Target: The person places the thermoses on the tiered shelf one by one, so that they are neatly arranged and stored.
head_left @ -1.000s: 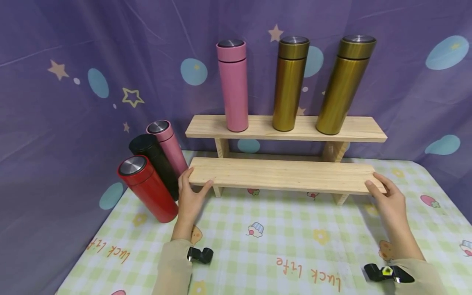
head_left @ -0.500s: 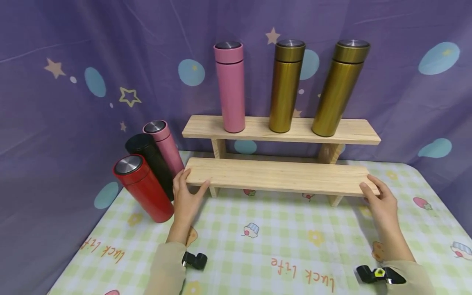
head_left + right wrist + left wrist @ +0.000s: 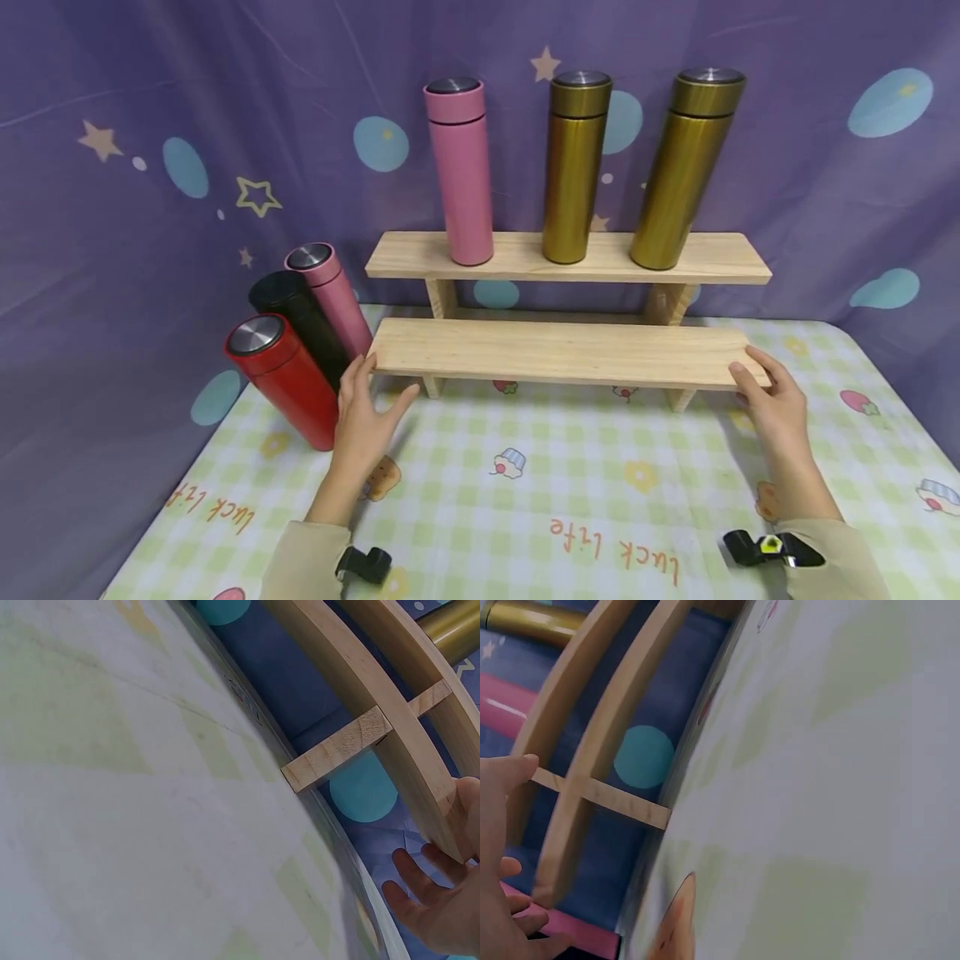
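A two-tier wooden shelf (image 3: 558, 350) stands on the table, seen end to end in the head view. My right hand (image 3: 780, 408) pinches the right end of its lower board, the thumb on top. In the right wrist view, the other fingers (image 3: 409, 900) spread below the board's end. My left hand (image 3: 363, 425) is just off the lower board's left corner, thumb and fingers spread and holding nothing. Left of it stand a red thermos (image 3: 288, 383), a black thermos (image 3: 300, 321) and a pink thermos (image 3: 333, 296), the red one nearest the hand.
On the upper board stand another pink thermos (image 3: 463, 179) and two gold ones, a middle gold thermos (image 3: 573, 175) and a right gold thermos (image 3: 682, 175). A checked tablecloth (image 3: 585, 500) covers the table, with a purple curtain (image 3: 300, 75) behind.
My left hand has let go of the lower board's left end and drawn back a little toward the front left. The right hand keeps its grip. The head view has shifted slightly.
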Available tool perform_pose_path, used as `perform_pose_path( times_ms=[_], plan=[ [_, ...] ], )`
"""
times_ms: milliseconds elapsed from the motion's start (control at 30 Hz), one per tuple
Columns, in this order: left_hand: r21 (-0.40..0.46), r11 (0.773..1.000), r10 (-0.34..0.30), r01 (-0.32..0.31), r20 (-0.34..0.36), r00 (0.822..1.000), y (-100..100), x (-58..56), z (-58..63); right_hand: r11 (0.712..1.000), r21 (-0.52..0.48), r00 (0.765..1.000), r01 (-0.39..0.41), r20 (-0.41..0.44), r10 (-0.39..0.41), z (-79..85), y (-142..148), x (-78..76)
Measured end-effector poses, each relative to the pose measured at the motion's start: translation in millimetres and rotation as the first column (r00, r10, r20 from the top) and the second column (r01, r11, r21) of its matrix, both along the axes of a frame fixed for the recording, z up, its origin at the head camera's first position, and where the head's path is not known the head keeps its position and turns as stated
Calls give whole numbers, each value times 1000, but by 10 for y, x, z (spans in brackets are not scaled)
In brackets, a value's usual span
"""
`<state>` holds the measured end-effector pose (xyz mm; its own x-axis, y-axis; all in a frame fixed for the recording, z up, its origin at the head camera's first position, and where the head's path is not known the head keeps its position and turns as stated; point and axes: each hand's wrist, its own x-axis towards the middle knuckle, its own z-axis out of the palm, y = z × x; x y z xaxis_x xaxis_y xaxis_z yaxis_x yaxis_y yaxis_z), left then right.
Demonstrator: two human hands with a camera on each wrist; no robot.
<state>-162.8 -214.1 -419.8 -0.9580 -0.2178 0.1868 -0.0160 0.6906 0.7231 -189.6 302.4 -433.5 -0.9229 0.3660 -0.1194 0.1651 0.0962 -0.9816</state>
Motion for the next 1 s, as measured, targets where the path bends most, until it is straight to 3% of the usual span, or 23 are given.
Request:
perform_pose_path(
  times_ms=[133,300,433,667,800,1000],
  plan=[
    [-27,999,-43,42,-18,999,-54,186,58,998,63,1000,-18,15,18,6,-1,1],
    [-41,996,-83,78,-112,990,-124,423,116,996,84,1000,-18,23,16,7,-12,-6],
    [-44,997,-65,59,-166,984,-168,585,148,995,97,1000,-20,26,17,6,-10,-8],
    [-36,999,-14,8,-168,986,-259,838,194,993,112,999,-26,26,23,0,13,-10],
    [-30,999,26,-36,-266,963,-371,947,201,992,122,999,-31,28,28,-10,6,-4],
    [30,996,94,-90,-404,910,-560,1013,199,993,117,999,-27,29,24,-10,5,1]
  ],
)
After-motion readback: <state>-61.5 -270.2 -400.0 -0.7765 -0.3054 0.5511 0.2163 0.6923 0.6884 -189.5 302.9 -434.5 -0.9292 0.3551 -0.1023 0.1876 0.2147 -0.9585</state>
